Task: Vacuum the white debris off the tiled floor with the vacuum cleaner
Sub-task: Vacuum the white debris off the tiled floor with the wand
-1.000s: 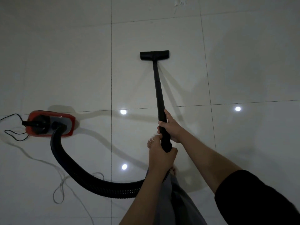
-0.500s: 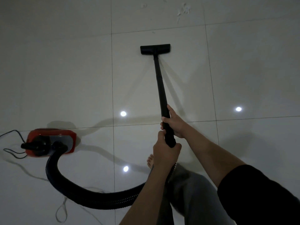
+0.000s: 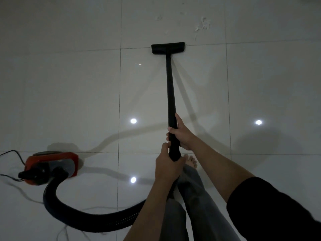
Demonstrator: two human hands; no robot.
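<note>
A long black vacuum wand (image 3: 170,87) runs forward from my hands to a flat black floor nozzle (image 3: 167,48) lying on a tile joint. My right hand (image 3: 181,134) grips the wand higher up. Just below it, my left hand (image 3: 167,165) grips the wand's lower end, where the hose begins. White debris (image 3: 202,26) is scattered on the pale tiled floor (image 3: 78,87) just beyond and right of the nozzle, with smaller bits (image 3: 159,18) further left. The red vacuum body (image 3: 52,166) sits at the left, joined by a thick black hose (image 3: 83,218).
A thin power cable (image 3: 15,155) trails from the vacuum body off the left edge, and a lighter cord (image 3: 62,232) loops under the hose. My grey trouser legs (image 3: 196,202) and a bare foot (image 3: 191,161) are below my hands. Ceiling lights reflect in the glossy tiles.
The nozzle has slid forward toward the white debris. I have stepped forward; the debris and the red vacuum body sit lower in view. Both hands keep their hold on the wand.
</note>
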